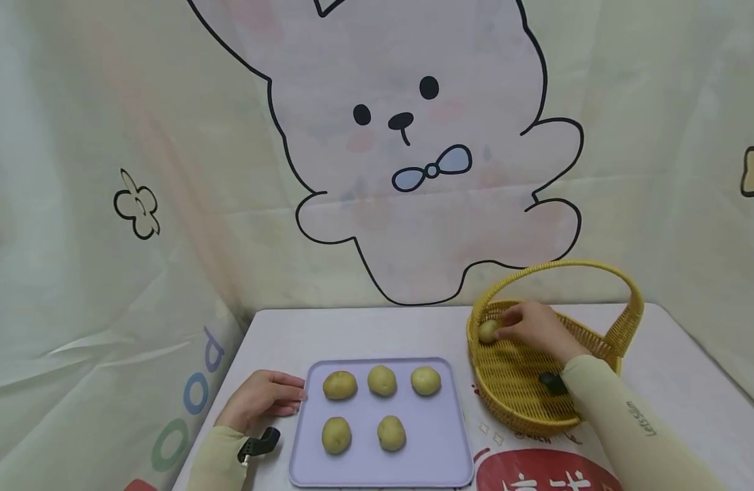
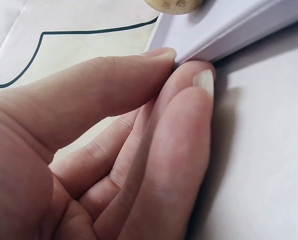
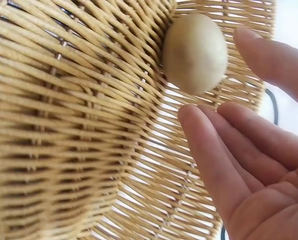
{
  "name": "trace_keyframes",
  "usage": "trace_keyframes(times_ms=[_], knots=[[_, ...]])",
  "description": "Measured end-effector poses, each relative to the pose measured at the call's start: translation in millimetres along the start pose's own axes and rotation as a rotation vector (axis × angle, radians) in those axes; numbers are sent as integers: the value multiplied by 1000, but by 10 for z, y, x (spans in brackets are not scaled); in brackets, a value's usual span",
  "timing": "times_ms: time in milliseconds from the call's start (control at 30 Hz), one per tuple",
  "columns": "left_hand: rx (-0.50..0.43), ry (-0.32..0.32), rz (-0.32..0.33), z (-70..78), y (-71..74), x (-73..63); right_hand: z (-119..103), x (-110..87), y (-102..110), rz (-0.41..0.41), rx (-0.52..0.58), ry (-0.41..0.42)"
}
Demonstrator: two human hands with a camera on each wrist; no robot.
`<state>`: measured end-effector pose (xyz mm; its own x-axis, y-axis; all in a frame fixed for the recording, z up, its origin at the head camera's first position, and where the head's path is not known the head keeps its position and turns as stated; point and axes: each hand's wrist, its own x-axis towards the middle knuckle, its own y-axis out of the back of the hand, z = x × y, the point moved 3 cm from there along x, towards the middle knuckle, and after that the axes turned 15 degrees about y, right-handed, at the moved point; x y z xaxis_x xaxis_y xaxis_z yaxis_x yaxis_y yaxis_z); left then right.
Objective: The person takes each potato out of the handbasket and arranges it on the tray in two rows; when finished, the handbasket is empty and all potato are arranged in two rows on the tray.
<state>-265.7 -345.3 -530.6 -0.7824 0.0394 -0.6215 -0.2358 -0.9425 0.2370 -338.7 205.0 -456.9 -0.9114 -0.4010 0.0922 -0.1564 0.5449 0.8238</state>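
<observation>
My left hand (image 1: 263, 397) pinches the left edge of a pale lilac tray (image 1: 426, 443). In the left wrist view, the thumb and fingertips (image 2: 201, 75) come together at the tray's rim. Several potatoes lie on the tray in two rows, among them a near-row potato (image 1: 391, 434). My right hand (image 1: 533, 327) reaches into a yellow wicker basket (image 1: 506, 402) to a single potato (image 3: 194, 54) against its far-left wall. In the right wrist view, thumb and fingers spread on either side of this potato, with a gap between them and its skin.
The basket's tall handle (image 1: 573, 262) arches above the right hand. A dark object (image 1: 553, 383) shows inside the basket by the right cuff. On the white table (image 1: 279, 334) a red printed patch (image 1: 545, 470) lies in front of the basket. A cartoon-printed curtain (image 1: 230, 239) hangs behind.
</observation>
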Motion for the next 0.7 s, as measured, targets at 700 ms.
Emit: trace_keyframes(times_ms=[700], knots=[[-7,8,-2,-4,-4,16,75,103,-150,23,0,-100]])
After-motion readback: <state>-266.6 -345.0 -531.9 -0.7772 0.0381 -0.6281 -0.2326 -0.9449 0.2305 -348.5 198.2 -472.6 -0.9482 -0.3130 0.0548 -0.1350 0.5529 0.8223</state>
